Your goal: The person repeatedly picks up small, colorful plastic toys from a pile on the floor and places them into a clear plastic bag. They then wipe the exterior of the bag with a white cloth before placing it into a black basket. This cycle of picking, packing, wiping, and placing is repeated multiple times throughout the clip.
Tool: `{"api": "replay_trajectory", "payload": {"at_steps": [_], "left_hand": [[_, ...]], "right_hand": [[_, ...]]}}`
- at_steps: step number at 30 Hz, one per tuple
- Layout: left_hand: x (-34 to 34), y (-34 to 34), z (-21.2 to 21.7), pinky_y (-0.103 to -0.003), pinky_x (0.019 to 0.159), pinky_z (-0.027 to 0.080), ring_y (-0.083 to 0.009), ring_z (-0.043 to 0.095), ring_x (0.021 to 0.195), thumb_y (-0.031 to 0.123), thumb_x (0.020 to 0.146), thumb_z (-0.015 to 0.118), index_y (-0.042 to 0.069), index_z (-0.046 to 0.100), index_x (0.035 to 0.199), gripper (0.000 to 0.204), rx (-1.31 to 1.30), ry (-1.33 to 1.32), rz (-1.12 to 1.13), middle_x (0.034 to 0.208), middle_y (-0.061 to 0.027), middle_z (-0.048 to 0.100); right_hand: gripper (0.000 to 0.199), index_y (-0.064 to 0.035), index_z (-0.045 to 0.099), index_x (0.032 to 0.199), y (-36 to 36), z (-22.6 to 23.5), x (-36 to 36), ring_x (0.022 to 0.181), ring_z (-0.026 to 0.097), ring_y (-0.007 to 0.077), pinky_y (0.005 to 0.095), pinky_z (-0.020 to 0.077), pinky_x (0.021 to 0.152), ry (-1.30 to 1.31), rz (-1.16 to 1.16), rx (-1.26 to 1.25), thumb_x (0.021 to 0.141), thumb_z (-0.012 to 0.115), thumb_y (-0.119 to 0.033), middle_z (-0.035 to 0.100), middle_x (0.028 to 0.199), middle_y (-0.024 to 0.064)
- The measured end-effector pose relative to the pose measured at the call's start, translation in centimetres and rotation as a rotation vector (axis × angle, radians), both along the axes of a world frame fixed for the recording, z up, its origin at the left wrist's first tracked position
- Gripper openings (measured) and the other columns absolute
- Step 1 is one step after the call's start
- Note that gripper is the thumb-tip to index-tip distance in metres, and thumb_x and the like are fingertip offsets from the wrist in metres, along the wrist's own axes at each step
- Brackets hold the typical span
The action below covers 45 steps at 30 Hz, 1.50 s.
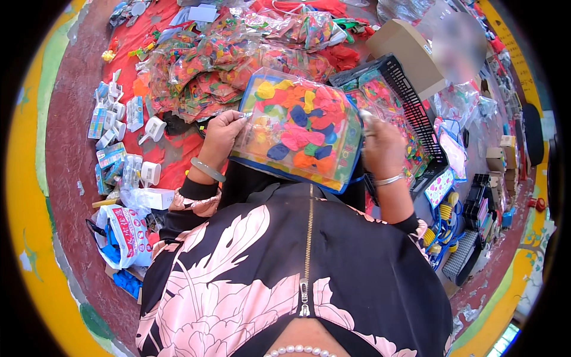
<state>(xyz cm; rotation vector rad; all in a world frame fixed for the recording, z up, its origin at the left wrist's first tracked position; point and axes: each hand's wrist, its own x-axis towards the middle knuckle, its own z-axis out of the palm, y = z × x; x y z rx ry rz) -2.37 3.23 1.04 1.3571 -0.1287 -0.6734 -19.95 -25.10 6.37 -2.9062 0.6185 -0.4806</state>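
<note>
A flat clear plastic bag of balloons (pixel 297 128) lies tilted over my lap. Loose balloons in red, yellow, green, blue and orange show through it, and a blue border runs around its edge. My left hand (pixel 223 138) is closed, pinching the bag's upper left edge between thumb and fingers. At the right edge, my right hand (pixel 383 147) is curled against the bag with its fingers closed; motion blurs it somewhat. The bag's underside is hidden.
Beyond the bag, a heap of similar balloon bags (pixel 205 68) covers red cloth. A black plastic crate (pixel 410 89) holding more bags stands at right, beside a cardboard box (pixel 404 56). Small boxed goods (pixel 110 119) and a white carrier bag (pixel 128 235) sit at left.
</note>
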Motion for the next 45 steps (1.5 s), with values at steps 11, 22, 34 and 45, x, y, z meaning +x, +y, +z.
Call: {"api": "replay_trajectory", "payload": {"at_steps": [11,22,34,45], "left_hand": [[0.2,-0.3,-0.3,-0.017,0.047,0.035,-0.0026,0.045,0.052,0.007,0.089,0.054,0.000,0.058,0.086,0.009,0.009,0.013,0.009,0.067,0.0029,0.055],[0.0,-0.2,-0.4,-0.017,0.052,0.037,-0.0017,0.047,0.057,0.007,0.089,0.055,0.000,0.060,0.088,0.009,0.066,-0.049,0.018,0.071,0.0036,0.056],[0.0,-0.3,-0.8,-0.016,0.056,0.039,-0.0012,0.049,0.062,0.006,0.089,0.055,0.000,0.060,0.091,0.007,0.052,-0.065,0.018,0.074,0.0041,0.057],[-0.3,-0.6,-0.5,-0.015,0.056,0.040,-0.0004,0.049,0.064,0.006,0.090,0.056,0.001,0.060,0.090,0.007,0.017,-0.069,0.035,0.076,0.0044,0.057]], "right_hand": [[0.024,0.0013,0.067,0.084,-5.6,3.8,0.0,0.067,0.059,0.0132,0.0281,0.0473,0.061,0.037,0.133,0.604,0.085,0.060,-0.021,0.063,0.073,0.0080],[0.029,0.0002,0.065,0.096,-4.9,1.2,6.0,0.080,0.062,0.0262,0.0339,0.0485,0.075,0.309,0.182,0.553,0.071,0.060,-0.015,0.064,0.085,0.0149],[0.030,0.0009,0.064,0.093,-3.3,2.4,5.2,0.079,0.063,0.0242,0.0336,0.0485,0.073,0.179,0.100,0.544,0.070,0.063,-0.017,0.065,0.085,0.0132],[0.023,0.0009,0.066,0.087,-4.4,1.2,5.2,0.069,0.061,0.0212,0.0323,0.0476,0.066,0.206,0.214,0.792,0.073,0.060,-0.015,0.063,0.073,0.0128]]}}
